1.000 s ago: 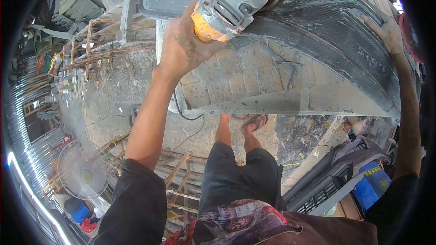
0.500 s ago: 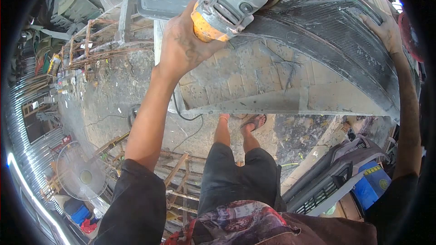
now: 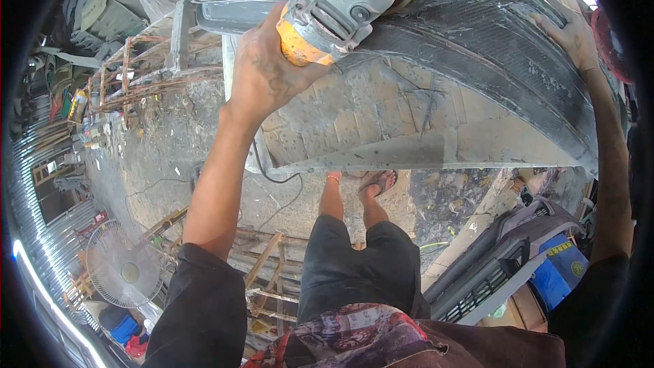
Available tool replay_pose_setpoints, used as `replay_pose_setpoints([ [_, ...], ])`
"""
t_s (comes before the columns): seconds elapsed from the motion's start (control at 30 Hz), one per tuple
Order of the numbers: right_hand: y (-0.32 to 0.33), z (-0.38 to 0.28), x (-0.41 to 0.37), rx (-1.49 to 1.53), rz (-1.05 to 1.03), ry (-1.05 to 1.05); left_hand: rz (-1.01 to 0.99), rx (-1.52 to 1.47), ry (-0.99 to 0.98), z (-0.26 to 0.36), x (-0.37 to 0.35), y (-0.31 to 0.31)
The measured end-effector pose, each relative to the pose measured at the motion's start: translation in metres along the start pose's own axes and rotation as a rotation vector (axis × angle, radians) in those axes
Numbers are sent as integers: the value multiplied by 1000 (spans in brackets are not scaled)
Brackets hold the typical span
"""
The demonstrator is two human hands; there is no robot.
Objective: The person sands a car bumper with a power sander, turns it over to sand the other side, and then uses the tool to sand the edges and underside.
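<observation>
gripped power tool (image 3: 338, 11), unreadable box lettering (image 3: 559, 250)

Workshop, rough one. Corrugated metal wall (image 3: 60, 233), stained floor (image 3: 167, 140), piled-up panels (image 3: 105, 10) at upper left. Dusty power tool (image 3: 334, 17) over a scuffed dark moulded part (image 3: 477, 41).

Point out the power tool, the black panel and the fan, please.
Power tool (image 3: 349, 5), head view: its grey housing.
Black panel (image 3: 487, 48), head view: its ribbed surface.
Fan (image 3: 129, 272), head view: its hub.
</observation>
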State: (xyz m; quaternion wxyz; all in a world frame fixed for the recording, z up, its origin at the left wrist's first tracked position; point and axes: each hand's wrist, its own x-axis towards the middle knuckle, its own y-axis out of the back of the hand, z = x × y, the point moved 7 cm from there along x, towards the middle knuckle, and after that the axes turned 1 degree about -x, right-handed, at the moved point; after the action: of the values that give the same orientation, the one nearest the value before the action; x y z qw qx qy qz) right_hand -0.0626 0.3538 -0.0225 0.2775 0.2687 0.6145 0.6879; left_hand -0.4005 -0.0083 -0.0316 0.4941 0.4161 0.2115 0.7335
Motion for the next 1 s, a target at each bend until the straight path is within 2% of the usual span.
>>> replay_pose_setpoints([
  [0.1, 2, -1, 0, 23, 0, -3, -12, 2, 37, -2, 0, -2],
  [0.17, 0, 3, 0, 36, -5, -11, -22, -63, 162, -3, 0, 0],
  [0.33, 4, -2, -3, 36, 43, -10, -40, -39, 145, 0, 0, -1],
  [0.6, 4, -2, -1, 86, 0, 4, -30, -19, 157, 3, 2, -4],
  [0.67, 4, -3, -1, 111, -15, 6, 1, -28, 65, 7, 3, -3],
  [0.77, 1, -1, -2, 14, -22, -33, -15, 46, 39, 13, 3, -4],
  [1.0, 5, -9, -3, 93, 0, -2, -25, 67, 123, 13, 5, -3],
])
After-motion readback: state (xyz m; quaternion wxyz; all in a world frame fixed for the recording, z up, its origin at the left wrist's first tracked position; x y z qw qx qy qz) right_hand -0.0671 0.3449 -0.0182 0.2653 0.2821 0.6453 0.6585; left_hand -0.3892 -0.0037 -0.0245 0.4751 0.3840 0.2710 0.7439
